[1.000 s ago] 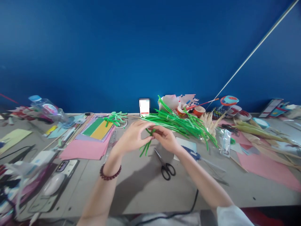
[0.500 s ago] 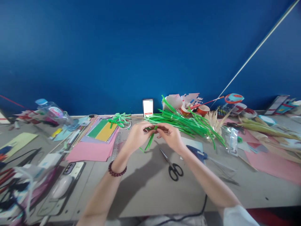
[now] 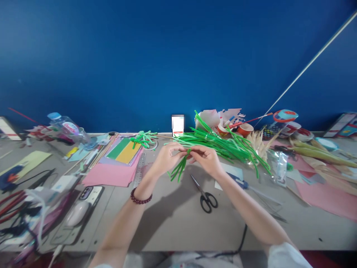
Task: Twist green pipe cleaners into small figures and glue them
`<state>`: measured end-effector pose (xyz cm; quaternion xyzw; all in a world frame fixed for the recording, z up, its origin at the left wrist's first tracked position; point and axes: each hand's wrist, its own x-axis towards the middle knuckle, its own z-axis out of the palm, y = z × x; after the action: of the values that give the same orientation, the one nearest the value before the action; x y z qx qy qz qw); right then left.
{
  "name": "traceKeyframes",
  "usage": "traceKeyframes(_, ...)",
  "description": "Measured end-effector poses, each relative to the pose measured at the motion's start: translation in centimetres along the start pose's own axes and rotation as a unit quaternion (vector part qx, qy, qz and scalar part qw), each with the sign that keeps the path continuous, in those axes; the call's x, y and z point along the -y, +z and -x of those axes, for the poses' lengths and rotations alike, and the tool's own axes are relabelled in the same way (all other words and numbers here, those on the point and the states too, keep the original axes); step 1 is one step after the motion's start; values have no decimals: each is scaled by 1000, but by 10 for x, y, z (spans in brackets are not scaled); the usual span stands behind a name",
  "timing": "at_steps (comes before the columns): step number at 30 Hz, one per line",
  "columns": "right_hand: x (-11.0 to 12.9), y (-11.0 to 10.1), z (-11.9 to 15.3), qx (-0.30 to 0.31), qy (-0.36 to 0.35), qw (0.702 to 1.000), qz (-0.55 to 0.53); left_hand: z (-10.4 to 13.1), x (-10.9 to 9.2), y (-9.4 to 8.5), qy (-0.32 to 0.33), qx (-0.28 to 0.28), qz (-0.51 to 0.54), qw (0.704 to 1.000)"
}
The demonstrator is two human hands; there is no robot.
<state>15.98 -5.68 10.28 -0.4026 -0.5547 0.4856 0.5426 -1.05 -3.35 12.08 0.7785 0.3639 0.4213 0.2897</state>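
Right hand (image 3: 206, 159) on green bunch (image 3: 182, 164), between scissors (image 3: 204, 194) and larger green pile (image 3: 216, 144)

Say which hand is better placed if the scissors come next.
Probably the right hand: the scissors lie nearer it than the left hand, though both hands pinch the green strands.

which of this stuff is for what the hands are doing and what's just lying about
Likely in use:
green strips, pinched by the left hand and right hand
loose green bundle behind them, similar-looking
scissors, perhaps, lying close by

Probably just lying about:
plastic bottle
computer mouse
pink paper at left
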Motion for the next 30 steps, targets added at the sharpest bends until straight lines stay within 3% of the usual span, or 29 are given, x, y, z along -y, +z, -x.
traceKeyframes(7,-4,1,1,-10,6,1000,-2,2,-10,-1,-39,0,-31,999)
traceKeyframes(12,-8,0,3,-5,-9,1000,24,4,-17,-1,-12,-12,-75,997)
traceKeyframes(17,-4,1,5,-45,-89,984,145,7,-20,7,66,-29,-154,985)
traceKeyframes(22,2,1,7,-74,-139,965,210,12,-22,20,46,-67,-164,983)
traceKeyframes(26,2,3,8,-74,-164,958,224,13,-20,24,4,-19,-115,993)
traceKeyframes(30,-1,4,6,-89,-188,951,228,12,-14,24,-15,10,-138,990)
